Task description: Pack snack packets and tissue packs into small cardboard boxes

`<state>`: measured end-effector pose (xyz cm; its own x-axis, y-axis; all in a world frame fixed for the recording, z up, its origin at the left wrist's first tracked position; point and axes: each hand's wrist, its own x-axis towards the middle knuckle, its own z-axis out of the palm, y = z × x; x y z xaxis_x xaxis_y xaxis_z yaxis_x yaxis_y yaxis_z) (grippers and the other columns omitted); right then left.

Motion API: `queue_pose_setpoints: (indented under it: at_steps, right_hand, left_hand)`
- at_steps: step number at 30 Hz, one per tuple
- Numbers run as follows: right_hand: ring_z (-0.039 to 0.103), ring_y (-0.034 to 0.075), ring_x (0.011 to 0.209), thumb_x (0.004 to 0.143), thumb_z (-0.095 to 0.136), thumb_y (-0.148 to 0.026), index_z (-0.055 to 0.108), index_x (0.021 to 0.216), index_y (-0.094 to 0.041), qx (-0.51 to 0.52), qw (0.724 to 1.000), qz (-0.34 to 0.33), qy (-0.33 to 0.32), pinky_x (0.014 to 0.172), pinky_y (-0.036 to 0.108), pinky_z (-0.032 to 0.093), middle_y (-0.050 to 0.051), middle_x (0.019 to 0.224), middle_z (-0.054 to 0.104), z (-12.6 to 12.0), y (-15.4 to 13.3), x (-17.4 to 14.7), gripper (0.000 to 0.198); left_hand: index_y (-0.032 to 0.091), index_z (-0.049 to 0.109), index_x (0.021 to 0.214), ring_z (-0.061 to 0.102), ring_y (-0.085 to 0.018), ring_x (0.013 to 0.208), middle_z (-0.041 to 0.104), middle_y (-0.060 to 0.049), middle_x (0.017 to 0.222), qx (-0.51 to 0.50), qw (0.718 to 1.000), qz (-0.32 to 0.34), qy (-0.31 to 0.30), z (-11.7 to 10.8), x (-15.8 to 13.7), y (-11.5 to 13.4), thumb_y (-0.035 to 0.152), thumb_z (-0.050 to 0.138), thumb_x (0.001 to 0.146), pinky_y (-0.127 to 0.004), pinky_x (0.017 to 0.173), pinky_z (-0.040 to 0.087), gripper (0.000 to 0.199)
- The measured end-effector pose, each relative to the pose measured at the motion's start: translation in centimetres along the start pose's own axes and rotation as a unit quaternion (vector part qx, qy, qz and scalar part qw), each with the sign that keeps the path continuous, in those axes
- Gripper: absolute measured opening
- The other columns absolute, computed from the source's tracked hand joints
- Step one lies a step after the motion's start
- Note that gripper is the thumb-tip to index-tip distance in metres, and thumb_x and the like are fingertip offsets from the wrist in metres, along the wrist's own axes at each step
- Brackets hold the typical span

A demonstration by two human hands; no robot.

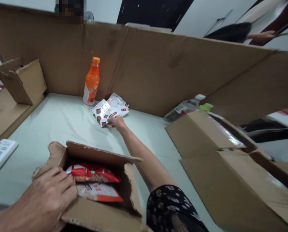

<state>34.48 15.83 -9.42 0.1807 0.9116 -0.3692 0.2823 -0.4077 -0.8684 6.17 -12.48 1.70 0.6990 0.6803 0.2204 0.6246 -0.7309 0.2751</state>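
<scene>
My left hand [53, 190] is wrapped over the left side of an open cardboard box [105, 214], its fingertips by the packets inside. In that box lie a red snack packet [93, 173] and a white and orange packet [99, 192]. Stretched out over the table, my right hand [116, 121] has its fingers closed at the lower edge of a white packet with brown squares [101, 111]. A second white packet [118, 103] lies partly beneath that one. Just behind them an orange drink bottle [91, 82] stands upright.
A tall cardboard wall [158, 67] borders the back. Larger cardboard boxes [206, 161] stand at right, with a clear plastic bottle [185, 108] leaning behind. A small open box [29, 82] and a white device [1, 156] are at left. Another person's hand [264, 35] shows beyond the wall.
</scene>
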Motion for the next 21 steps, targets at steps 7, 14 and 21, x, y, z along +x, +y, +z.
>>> queue_pose_setpoints:
  at_steps: [7, 14, 21]
  right_hand:
    - [0.065, 0.013, 0.067, 0.079, 0.075, -0.013, 0.070, 0.092, -0.014, 0.014, 0.999, -0.034, -0.031, 0.056, 0.023, 0.048, 0.001, 0.081, 0.071, -6.2, 4.4, -6.6, 0.014]
    - [0.069, 0.015, 0.084, 0.100, 0.066, -0.038, 0.067, 0.113, -0.015, 0.052, 0.993, -0.097, -0.041, 0.073, 0.033, 0.061, 0.005, 0.104, 0.071, -3.1, 6.1, -10.4, 0.026]
    - [0.064, 0.014, 0.063, 0.083, 0.073, -0.049, 0.066, 0.100, -0.017, 0.152, 0.937, -0.284, 0.133, 0.050, 0.026, 0.053, 0.002, 0.088, 0.073, -6.7, 2.8, -15.8, 0.037]
  left_hand:
    - [0.021, 0.066, 0.096, 0.066, -0.034, 0.114, 0.071, -0.012, 0.124, 0.001, 0.996, -0.019, -0.083, -1.3, -0.2, 0.5, 0.005, 0.059, 0.066, -0.050, 0.096, 0.056, 0.035]
    - [0.024, 0.067, 0.132, 0.054, -0.039, 0.140, 0.057, -0.017, 0.151, -0.003, 0.965, -0.021, -0.260, -4.7, 2.6, 0.4, 0.022, 0.068, 0.078, -0.052, 0.106, 0.054, 0.054]
    - [0.025, 0.074, 0.113, 0.072, -0.029, 0.108, 0.077, -0.007, 0.114, -0.006, 0.964, -0.019, -0.266, -4.4, 3.7, -0.1, 0.019, 0.060, 0.077, -0.039, 0.094, 0.056, 0.039]
